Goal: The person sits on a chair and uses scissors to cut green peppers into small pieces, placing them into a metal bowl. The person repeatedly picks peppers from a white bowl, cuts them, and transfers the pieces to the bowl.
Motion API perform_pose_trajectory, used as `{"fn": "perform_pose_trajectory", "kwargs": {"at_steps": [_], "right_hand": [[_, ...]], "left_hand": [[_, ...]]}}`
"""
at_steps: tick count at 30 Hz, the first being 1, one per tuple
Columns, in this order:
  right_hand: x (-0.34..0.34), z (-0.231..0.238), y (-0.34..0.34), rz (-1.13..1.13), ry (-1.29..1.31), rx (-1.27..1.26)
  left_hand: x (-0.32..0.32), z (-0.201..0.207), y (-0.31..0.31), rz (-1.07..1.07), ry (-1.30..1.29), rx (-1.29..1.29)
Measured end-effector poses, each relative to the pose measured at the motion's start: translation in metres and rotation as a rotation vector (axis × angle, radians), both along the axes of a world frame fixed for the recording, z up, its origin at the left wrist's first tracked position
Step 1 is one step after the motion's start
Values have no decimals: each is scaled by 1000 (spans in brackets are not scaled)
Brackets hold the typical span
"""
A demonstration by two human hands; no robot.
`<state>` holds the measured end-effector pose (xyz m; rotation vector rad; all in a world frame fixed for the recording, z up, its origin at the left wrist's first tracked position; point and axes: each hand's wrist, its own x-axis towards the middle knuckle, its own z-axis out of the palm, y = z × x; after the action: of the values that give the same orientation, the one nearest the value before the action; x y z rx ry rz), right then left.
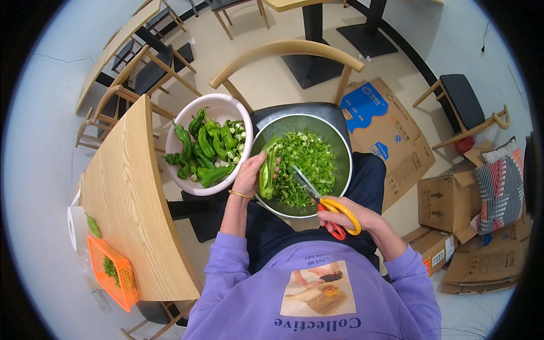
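My left hand (249, 175) is closed around a green pepper (268, 173), cut lengthwise, above the left side of a metal colander (347, 164). Chopped green pepper (309, 156) fills much of the colander, which sits at my lap against the chair seat. In my right hand (358, 215) are scissors (334, 211) with yellow and red handles; their blades point up and left over the chopped pieces, apart from the held pepper. To the left, a pale pink basin (180, 180) holds several whole green peppers (207, 141) and cut-off pale cores (235, 131).
A wooden table (127, 209) at my left bears an orange basket (113, 272) with greens and a lone pepper (93, 225). Ahead stands a wooden chair (286, 48). Flattened cardboard (396, 153), boxes (445, 201) and a striped cushion (500, 192) lie to the right.
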<state>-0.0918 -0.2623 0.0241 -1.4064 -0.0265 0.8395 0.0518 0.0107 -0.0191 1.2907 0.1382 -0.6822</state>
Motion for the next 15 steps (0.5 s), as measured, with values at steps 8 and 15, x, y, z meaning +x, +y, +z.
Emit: {"fn": "perform_pose_trajectory", "kwargs": {"at_steps": [8,15], "right_hand": [[12,-8,1,56,-560,-405],[22,1,15,92,-400,-390]], "left_hand": [[-38,-15,0,55,393,-475],[-59,-11,-8,-3,272,-348]]}}
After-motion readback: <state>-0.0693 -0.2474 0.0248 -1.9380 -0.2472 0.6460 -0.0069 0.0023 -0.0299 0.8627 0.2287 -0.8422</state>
